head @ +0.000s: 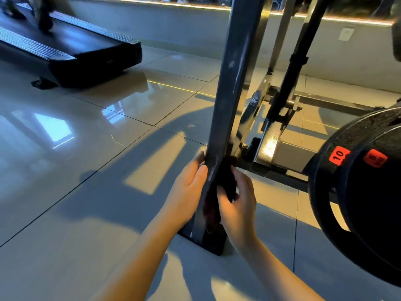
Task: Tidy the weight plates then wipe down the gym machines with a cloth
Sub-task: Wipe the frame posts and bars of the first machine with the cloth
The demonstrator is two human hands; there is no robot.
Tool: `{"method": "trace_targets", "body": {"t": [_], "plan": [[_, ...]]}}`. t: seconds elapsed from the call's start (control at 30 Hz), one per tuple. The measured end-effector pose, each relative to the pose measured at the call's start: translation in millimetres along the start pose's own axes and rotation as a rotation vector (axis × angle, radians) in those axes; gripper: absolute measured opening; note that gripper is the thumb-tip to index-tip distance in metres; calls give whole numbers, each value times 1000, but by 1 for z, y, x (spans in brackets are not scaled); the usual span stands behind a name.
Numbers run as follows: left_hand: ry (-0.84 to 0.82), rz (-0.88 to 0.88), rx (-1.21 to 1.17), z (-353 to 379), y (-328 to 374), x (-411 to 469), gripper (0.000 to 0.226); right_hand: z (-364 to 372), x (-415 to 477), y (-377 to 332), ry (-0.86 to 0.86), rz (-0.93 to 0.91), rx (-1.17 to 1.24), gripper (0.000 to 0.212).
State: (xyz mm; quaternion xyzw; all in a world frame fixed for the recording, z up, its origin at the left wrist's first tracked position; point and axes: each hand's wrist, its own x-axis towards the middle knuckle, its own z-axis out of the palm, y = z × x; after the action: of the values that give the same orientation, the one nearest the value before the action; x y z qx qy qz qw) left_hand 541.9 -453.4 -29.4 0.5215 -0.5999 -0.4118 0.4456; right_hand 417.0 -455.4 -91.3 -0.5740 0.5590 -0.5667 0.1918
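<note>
Your left hand [188,187] lies against the left side of the machine's dark upright post [234,83], low down near its foot, fingers fairly straight. Your right hand [238,205] grips the dark cloth [227,181] and presses it to the post's right side, so the hands sit either side of the post. The weight plates [358,192] are close at your right, one labelled 10. A treadmill [86,46] stands well apart on the tiled floor [86,148].

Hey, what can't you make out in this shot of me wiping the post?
Head view:
- The dark cloth: mostly hidden by the right hand and the grey metal post.
- The second red label on the black weight plates: blurred, unreadable; the plates are cut off by the right edge.
- The black treadmill: cut off by the left edge; the feet on it are motion-blurred.
</note>
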Motion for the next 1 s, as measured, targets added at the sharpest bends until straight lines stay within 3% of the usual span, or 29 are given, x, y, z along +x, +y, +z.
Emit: {"method": "trace_targets", "body": {"t": [0.1, 0.23, 0.3, 0.43, 0.6, 0.77, 0.93, 1.0], "plan": [[-9, -54, -94, -3, -1, 2, 29, 4, -3, 2, -7, -305, -94, 53], [-15, -102, -150, -9, -8, 3, 30, -6, 11, 24, -70, -815, -465, 49], [-9, -123, -159, -10, -12, 4, 32, -11, 28, 18, -69, -986, -568, 42], [16, -212, -213, -8, -21, 7, 48, -11, 43, 11, -52, -1098, -676, 33], [33, -359, -275, 1, -36, 6, 50, -13, 48, 13, -208, -1319, -947, 34], [-13, -435, -311, 13, -49, -3, 57, -14, 66, -10, -67, -1222, -884, 31], [19, -490, -405, 23, -55, -9, 54, -19, 53, 20, -313, -1411, -1000, 30], [7, -511, -403, 26, -66, -12, 64, -21, 65, 5, -280, -1448, -995, 28]]}}
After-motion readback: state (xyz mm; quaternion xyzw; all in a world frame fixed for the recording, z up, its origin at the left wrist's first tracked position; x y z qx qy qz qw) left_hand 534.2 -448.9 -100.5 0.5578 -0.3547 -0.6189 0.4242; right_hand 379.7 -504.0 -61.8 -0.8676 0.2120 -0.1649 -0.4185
